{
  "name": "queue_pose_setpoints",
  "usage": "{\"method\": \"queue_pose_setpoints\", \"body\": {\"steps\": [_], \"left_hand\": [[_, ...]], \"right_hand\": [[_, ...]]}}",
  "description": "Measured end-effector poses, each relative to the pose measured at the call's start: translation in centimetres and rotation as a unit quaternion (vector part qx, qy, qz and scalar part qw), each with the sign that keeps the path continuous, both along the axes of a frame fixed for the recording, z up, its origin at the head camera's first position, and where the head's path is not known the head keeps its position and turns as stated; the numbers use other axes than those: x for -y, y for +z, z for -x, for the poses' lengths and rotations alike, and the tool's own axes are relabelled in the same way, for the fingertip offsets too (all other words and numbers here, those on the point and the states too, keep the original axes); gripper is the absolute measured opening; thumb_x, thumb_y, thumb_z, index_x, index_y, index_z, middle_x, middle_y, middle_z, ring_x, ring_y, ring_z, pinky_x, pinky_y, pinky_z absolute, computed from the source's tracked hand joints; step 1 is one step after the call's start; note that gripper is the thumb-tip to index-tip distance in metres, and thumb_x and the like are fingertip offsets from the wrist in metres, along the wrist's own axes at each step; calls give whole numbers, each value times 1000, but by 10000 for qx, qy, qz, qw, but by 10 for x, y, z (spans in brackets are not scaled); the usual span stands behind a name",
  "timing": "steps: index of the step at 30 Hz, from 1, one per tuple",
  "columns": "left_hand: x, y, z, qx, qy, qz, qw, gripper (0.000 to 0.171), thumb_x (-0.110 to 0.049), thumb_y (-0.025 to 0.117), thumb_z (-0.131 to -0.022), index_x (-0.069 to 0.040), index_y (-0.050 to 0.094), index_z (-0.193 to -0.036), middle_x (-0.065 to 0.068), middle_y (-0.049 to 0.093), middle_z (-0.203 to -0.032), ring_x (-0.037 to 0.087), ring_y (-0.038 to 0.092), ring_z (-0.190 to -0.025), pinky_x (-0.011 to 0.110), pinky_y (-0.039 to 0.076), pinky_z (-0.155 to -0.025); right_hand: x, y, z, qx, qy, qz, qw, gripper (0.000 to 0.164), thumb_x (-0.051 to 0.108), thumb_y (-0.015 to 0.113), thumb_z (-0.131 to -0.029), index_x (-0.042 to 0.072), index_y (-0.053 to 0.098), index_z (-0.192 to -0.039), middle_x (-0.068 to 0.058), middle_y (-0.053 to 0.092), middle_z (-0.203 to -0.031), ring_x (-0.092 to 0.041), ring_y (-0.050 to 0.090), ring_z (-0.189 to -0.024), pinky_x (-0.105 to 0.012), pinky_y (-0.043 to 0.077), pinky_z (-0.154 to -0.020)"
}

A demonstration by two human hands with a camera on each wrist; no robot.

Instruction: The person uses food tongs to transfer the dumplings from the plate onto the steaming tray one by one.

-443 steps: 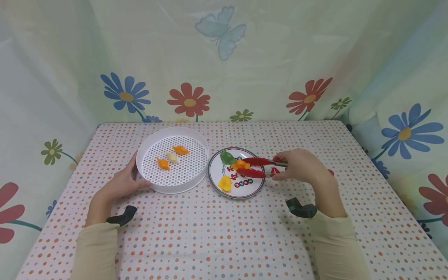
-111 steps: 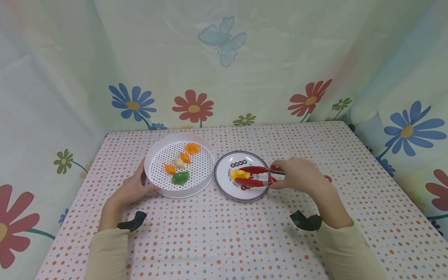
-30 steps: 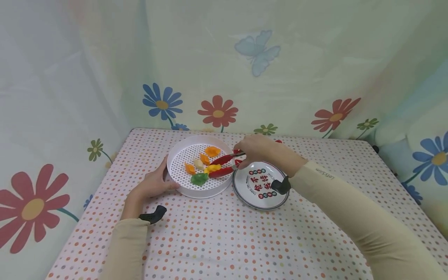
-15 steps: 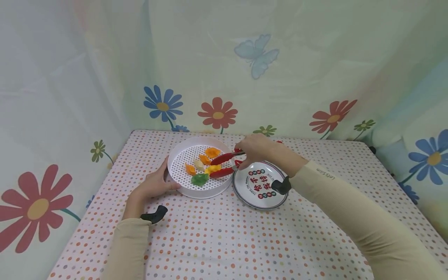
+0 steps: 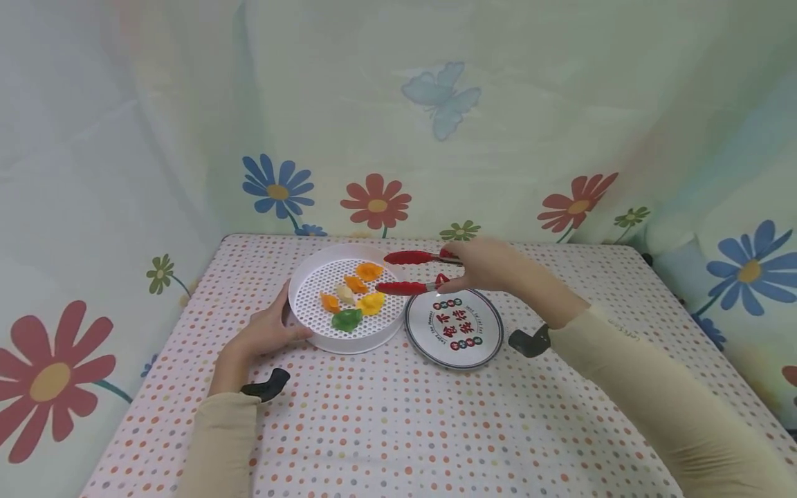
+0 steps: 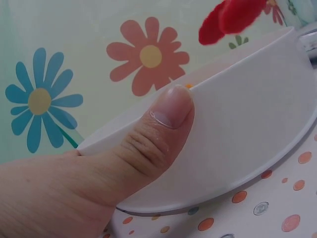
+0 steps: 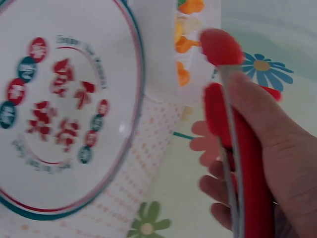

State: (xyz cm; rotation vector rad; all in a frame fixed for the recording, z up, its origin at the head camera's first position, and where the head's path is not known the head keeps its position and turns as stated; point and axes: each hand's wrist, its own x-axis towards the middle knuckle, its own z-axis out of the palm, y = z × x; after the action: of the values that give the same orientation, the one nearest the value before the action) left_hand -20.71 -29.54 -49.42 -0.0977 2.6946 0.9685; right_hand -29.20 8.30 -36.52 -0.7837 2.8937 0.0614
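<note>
At the left, my left hand (image 5: 268,330) grips the side of a white round steamer basket (image 5: 367,341) with a perforated floor. In the left wrist view its thumb presses the outer wall; most of the other fingers are hidden. My right hand (image 5: 486,264) holds red-tipped tongs (image 5: 405,288), spread apart with nothing between the tips, over the basket's right rim. Inside the basket lie a yellow dumpling (image 5: 371,303), a green dumpling (image 5: 346,319), a pale dumpling (image 5: 345,295) and three orange dumplings (image 5: 370,271).
A white plate (image 5: 488,325) with red lettering and a dark rim sits right of the basket, with no food on it. Both stand on a dotted tablecloth (image 5: 386,422). A flowered curtain (image 5: 349,124) closes off the back and sides.
The tongs have released the yellow dumpling in the basket and risen back and right, their tips spreading. Earlier, the green and another orange dumpling went from plate to basket. The left hand stays.
</note>
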Motion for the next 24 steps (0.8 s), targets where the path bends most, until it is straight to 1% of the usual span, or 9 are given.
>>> {"method": "queue_pose_setpoints", "body": {"steps": [2, 4, 8, 10, 12, 15, 17, 19, 24], "left_hand": [[2, 0, -1, 34, 28, 72, 10000, 126, -69, 70, -68, -30, -17, -151, 14, 2, -161, 50, 10, -142, 70, 16, -108], [3, 0, -2, 38, 26, 100, 9999, 126, -69, 69, -68, -30, -17, -150, 15, 2, -161, 51, 9, -142, 71, 16, -107], [1, 1, -1, 18, -26, 20, 10000, 126, -68, 70, -68, -30, -18, -150, 14, 1, -161, 51, 8, -142, 71, 14, -107], [1, 0, -1, 25, -42, 3, 10000, 127, -69, 70, -68, -30, -18, -150, 14, 1, -161, 51, 8, -142, 71, 14, -107], [1, 0, -1, 38, -51, -19, 10000, 127, -69, 70, -67, -30, -19, -150, 13, 1, -161, 51, 8, -142, 71, 14, -108], [3, -1, -1, -61, -94, -15, 9999, 127, -70, 70, -67, -31, -18, -150, 12, 1, -161, 51, 9, -142, 71, 14, -107], [4, -1, -1, -148, -140, -30, 9998, 126, -69, 70, -68, -32, -18, -150, 12, 1, -161, 51, 8, -142, 72, 14, -107], [4, 0, 0, -207, -175, -15, 9996, 125, -69, 69, -68, -32, -17, -150, 12, 2, -161, 52, 9, -141, 72, 14, -106], [2, 0, 1, -164, -221, -24, 9996, 127, -69, 70, -67, -31, -18, -150, 12, 1, -161, 51, 9, -142, 72, 14, -106]], "right_hand": [[-10, -10, -6, 21, -351, 486, 9982, 89, 61, 72, -72, 8, 47, -138, -15, 59, -130, -33, 58, -116, -49, 50, -94], [-20, -23, -15, -63, -678, 1016, 9925, 89, 59, 73, -72, 5, 47, -138, -17, 58, -131, -34, 56, -118, -49, 50, -95], [-40, -47, -38, -541, -1209, 1694, 9766, 84, 53, 77, -71, 1, 52, -132, -21, 53, -132, -37, 54, -117, -49, 50, -94], [-47, -59, -50, -784, -1372, 1791, 9711, 81, 51, 79, -70, 0, 55, -128, -21, 54, -125, -35, 56, -107, -46, 54, -88], [-51, -69, -59, -858, -1519, 1858, 9670, 80, 50, 81, -68, -1, 57, -125, -20, 54, -115, -31, 56, -92, -40, 57, -75], [-52, -81, -70, -847, -1722, 1897, 9629, 81, 51, 81, -68, -3, 58, -123, -17, 54, -103, -25, 51, -80, -31, 49, -61], [-52, -87, -74, -783, -1865, 1928, 9602, 83, 50, 80, -69, -3, 55, -126, -17, 53, -102, -24, 48, -80, -28, 45, -60], [-53, -91, -76, -745, -1963, 1961, 9578, 85, 49, 80, -70, -4, 52, -130, -17, 53, -105, -24, 48, -83, -29, 45, -64], [-57, -102, -82, -636, -2042, 1968, 9568, 92, 50, 79, -71, -4, 44, -136, -18, 52, -106, -24, 48, -85, -30, 43, -66]]}}
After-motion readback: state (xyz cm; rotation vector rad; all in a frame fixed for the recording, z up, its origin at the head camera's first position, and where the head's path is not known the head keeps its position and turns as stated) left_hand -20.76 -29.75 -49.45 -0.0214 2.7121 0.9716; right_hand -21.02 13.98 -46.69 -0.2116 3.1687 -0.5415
